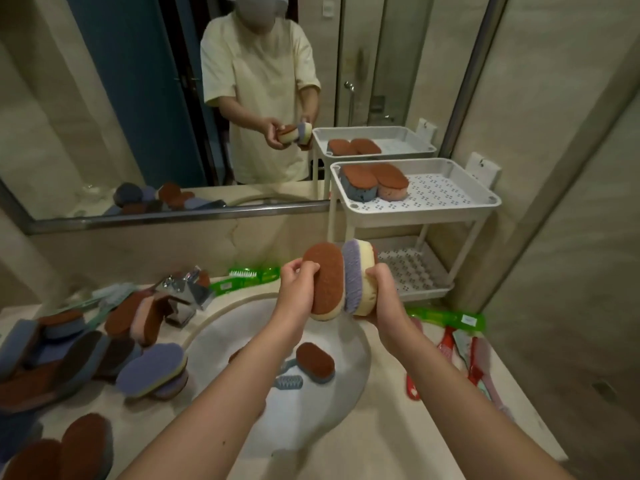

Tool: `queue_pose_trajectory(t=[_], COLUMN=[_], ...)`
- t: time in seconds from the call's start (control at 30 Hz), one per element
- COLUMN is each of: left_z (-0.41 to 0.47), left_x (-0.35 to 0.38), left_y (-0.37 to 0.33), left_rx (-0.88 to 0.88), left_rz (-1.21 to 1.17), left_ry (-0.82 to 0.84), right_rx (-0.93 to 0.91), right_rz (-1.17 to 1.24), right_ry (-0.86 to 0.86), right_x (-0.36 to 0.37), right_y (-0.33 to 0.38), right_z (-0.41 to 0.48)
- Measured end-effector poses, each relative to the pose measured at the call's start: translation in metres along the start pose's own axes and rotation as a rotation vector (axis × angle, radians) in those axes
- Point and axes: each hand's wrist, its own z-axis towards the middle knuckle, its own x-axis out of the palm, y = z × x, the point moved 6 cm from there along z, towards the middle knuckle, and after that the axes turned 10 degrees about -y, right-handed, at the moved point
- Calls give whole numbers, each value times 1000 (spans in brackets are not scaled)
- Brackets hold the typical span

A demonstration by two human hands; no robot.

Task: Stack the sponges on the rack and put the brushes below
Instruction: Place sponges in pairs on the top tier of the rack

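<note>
One white label [469, 319] shows, on the clear green plastic brush [446, 317] lying on the beige stone worktop [381, 455] right of the basin; print too small to read.

The left-hand grip [298, 284] is curled round the left edge of the oval brown-faced cream foam sponge [325, 282], held on edge above the white sink basin [349, 344]. The right-hand grip [384, 292] clasps the oval lilac-faced cream foam sponge [363, 282], fingers wrapped over its near-right side. The 2 sponges touch, pressed together btwn the hands.

Far right stands the white plastic two-tier rack [450, 206]. Its top tier carries 2 brown-topped sponges side by side at the left end, touching: the blue-grey foam sponge [358, 188] and the pink foam sponge [393, 190].

A heap of mixed sponges [69, 348] lies on the worktop near left. A brown-topped sponge [315, 362] and a grey-blue brush [289, 381] sit in the basin. Red and pink brushes [478, 362] lie near right.
</note>
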Motion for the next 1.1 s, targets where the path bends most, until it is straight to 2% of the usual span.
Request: queue_pose_trajectory(t=[0.17, 0.3, 0.5, 0.6, 0.7, 0.87, 0.93, 1.0, 1.1], left_z=[-5, -8, -1, 1, 2, 25, 36, 45, 56], left_x=[39, 74, 133, 166, 196, 239, 253, 263, 271], left_y=[-47, -84, -117, -127, -132, -131, -132, -136, -139], left_rx=[110, 185, 313, 332, 401, 439, 457, 528, 696], left_rz=[-1, -43, 53, 135, 333, 480, 450, 402, 548], left_ry=[92, 82, 134, 230, 348, 480, 526, 501, 263], right_rx=[-128, -211, -330, -319, -282, -244, -238, -229, -221], right_rz=[31, 33, 28, 31, -3, -110, -145, -197, -253], right_ry=[5, -10, -53, -96, -135, -98, -88, -83, -101], right_x=[-21, -43, -84, -104, -124, -144, -150, -153, -153], right_y=[55, 95, 136, 149, 162, 183, 189, 196, 206], right_z=[16, 35, 76, 96, 118, 153, 167, 181, 201])
